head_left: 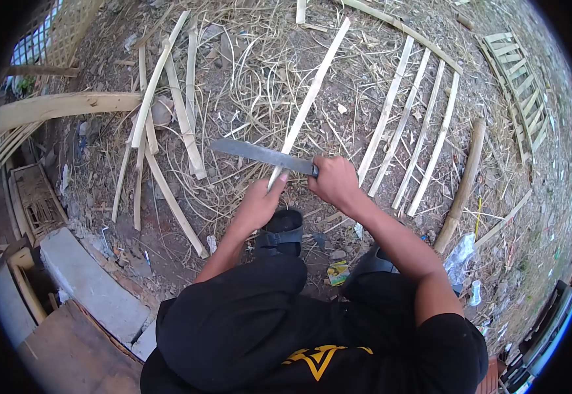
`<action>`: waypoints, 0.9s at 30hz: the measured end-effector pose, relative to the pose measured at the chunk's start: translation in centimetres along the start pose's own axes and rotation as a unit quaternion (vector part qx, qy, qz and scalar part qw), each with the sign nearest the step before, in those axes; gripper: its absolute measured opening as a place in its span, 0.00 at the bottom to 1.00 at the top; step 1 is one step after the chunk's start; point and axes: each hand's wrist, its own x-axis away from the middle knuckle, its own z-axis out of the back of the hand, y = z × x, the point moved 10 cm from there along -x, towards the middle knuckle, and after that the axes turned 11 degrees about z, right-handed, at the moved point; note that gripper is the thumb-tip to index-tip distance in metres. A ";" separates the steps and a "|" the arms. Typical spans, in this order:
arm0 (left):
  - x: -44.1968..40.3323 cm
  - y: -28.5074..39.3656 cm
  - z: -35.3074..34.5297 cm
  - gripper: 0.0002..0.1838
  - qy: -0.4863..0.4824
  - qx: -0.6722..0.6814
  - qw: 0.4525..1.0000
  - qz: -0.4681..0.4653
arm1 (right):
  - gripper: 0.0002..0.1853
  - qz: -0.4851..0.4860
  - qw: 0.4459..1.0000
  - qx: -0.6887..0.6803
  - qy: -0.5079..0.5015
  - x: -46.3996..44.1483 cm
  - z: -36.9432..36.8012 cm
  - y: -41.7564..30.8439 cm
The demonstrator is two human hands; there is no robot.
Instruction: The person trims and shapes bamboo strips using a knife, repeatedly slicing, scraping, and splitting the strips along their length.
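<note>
My right hand is wrapped round the dark handle of a machete, whose broad grey blade points left. The blade lies across a long pale bamboo strip near its lower end. Below the blade, my left hand grips that end of the strip, thumb along it. From there the strip slants up and away to the right over the littered ground. Whether the edge is cutting into the strip cannot be told.
Several bamboo strips lie to the left, and more lie in a row to the right. A bamboo pole rests at right, with a slatted bamboo frame beyond. Thin shavings cover the ground. Concrete slabs stand at lower left.
</note>
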 end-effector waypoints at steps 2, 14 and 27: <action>0.6 1.2 0.6 0.27 0.065 -0.090 0.992 -0.053 | 0.09 0.002 1.000 0.019 -0.004 -0.6 0.1 0.6; 5.9 -1.7 0.6 0.25 0.115 -0.106 0.987 -0.031 | 0.09 -0.020 0.988 0.147 0.051 -3.4 5.3 7.6; 7.4 -3.7 1.4 0.23 0.069 -0.113 0.991 0.020 | 0.09 -0.040 0.986 0.145 0.074 -1.0 6.0 9.0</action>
